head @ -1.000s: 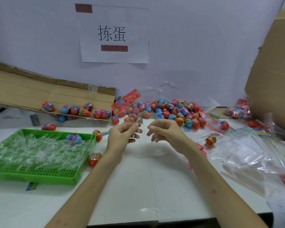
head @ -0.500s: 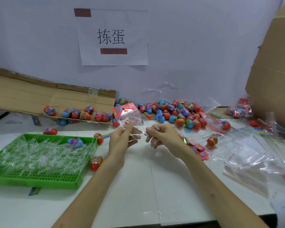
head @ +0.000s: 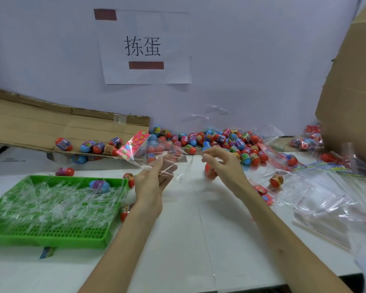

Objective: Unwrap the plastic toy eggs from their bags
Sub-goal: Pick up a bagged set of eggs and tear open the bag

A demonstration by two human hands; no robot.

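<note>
My left hand (head: 153,180) holds a clear plastic bag (head: 156,151) with a pink header card, lifted a little above the white table (head: 178,240). My right hand (head: 224,166) is apart from the bag, its fingers loosely spread. A blurred red toy egg (head: 209,173) is just under the right hand's fingers; I cannot tell whether it touches them. A big pile of red and blue toy eggs (head: 220,140) lies against the back wall.
A green tray (head: 51,237) at the left holds clear plastic strips and one egg (head: 99,185). Eggs line a cardboard flap (head: 30,125). Empty clear bags (head: 325,199) lie at the right below a cardboard box (head: 351,92). Loose eggs (head: 276,180) dot the table.
My hands have pulled apart. The bag stays with my left hand, my right hand has let go, and a red egg now shows blurred beneath the right hand.
</note>
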